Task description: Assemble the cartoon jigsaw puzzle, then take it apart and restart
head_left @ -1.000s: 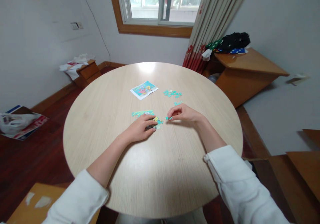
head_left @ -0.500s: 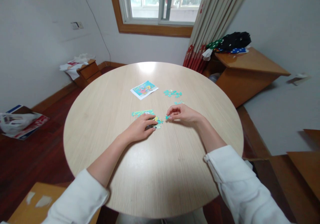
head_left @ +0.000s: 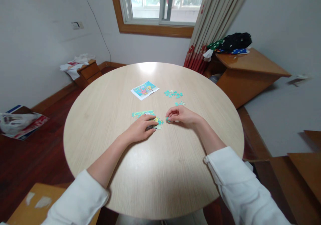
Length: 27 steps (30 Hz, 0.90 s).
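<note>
The left hand lies spread on the puzzle, maybe to keep it still. At the puzzle's three o'clock, the right hand pinches a blue piece, likely for easy turning.

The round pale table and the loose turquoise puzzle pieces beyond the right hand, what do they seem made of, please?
The round pale table looks like wood or laminate, satin-finished: streaked grain, soft glare. The loose turquoise puzzle pieces are perhaps cardboard, being thin and flat; finish unclear.
</note>
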Motion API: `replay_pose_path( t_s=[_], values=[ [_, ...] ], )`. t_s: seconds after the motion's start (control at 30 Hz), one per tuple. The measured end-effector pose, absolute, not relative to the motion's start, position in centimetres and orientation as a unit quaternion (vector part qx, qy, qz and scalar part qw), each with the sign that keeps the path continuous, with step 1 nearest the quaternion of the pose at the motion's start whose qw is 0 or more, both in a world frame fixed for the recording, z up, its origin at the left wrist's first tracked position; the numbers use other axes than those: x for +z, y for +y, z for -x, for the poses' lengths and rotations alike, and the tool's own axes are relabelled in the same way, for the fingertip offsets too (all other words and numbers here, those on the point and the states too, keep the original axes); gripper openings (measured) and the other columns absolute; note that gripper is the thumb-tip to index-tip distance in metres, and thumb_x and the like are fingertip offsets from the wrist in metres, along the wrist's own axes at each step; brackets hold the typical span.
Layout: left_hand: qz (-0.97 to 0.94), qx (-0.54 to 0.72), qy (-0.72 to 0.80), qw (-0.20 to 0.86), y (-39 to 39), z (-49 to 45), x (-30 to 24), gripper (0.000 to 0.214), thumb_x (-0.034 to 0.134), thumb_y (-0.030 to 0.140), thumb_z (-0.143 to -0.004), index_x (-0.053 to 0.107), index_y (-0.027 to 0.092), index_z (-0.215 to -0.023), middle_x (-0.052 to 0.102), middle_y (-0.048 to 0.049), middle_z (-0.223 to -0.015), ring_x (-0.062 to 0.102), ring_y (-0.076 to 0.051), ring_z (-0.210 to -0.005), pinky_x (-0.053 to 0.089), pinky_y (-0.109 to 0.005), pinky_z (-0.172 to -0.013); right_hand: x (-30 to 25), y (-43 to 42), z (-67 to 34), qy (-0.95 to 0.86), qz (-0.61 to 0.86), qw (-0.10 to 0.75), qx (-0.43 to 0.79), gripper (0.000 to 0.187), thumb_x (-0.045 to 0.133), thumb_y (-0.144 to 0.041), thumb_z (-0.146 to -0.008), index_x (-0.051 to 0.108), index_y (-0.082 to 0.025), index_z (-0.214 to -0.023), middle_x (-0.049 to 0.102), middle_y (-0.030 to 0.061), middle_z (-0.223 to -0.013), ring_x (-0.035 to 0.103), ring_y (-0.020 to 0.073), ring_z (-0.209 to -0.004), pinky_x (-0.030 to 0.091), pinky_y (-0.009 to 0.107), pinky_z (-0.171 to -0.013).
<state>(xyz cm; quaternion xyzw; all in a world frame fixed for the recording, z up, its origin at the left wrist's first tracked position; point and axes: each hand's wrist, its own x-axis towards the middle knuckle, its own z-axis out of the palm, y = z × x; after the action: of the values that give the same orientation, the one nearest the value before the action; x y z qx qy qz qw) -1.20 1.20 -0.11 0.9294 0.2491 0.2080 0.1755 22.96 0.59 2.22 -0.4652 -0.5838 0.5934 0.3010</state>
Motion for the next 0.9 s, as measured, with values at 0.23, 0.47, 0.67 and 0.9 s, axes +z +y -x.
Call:
replay_pose_path(
  t_s=[0.23,0.47,0.67,0.9],
  values=[
    [-0.930,0.207,0.247,0.175,1.2,1.2,-0.1,0.025,0.054,0.024,-0.085,0.066,0.017,-0.106,0.059,-0.0140,-0.118,0.053,-0.025,-0.111,0.045,-0.043,-0.095,1.8,0.5,-21.9,-0.551,0.473,0.313,0.612,0.030,0.080,-0.032,-0.057,0.058,-0.014,-0.067,0.067,0.0042,-0.059,0.063,0.0140,-0.058,0.047,0.027,-0.059],
    [-0.930,0.208,0.241,0.181,1.2,1.2,0.1,0.025,0.053,0.024,-0.085,0.066,0.019,-0.106,0.059,-0.0112,-0.116,0.054,-0.024,-0.109,0.045,-0.042,-0.094,2.1,0.2,-21.1,-0.589,0.435,0.296,0.613,0.033,0.078,-0.034,-0.061,0.069,-0.011,-0.083,0.068,0.0040,-0.066,0.060,0.0119,-0.060,0.047,0.027,-0.060],
    [-0.930,0.206,0.246,0.177,1.1,1.2,0.1,0.025,0.054,0.024,-0.085,0.066,0.019,-0.106,0.059,-0.0113,-0.115,0.054,-0.024,-0.110,0.045,-0.042,-0.094,1.7,0.6,-21.5,-0.620,0.451,0.278,0.579,0.026,0.078,-0.033,-0.059,0.069,-0.012,-0.072,0.068,0.0045,-0.066,0.060,0.0121,-0.062,0.045,0.026,-0.060],
    [-0.930,0.205,0.246,0.179,1.2,1.1,0.1,0.025,0.053,0.025,-0.085,0.066,0.018,-0.105,0.060,-0.0124,-0.115,0.054,-0.024,-0.109,0.045,-0.043,-0.094,1.3,0.7,-21.3,-0.640,0.447,0.263,0.567,0.024,0.077,-0.032,-0.059,0.070,-0.013,-0.070,0.067,0.0028,-0.065,0.056,0.0103,-0.060,0.043,0.025,-0.058]
  ],
)
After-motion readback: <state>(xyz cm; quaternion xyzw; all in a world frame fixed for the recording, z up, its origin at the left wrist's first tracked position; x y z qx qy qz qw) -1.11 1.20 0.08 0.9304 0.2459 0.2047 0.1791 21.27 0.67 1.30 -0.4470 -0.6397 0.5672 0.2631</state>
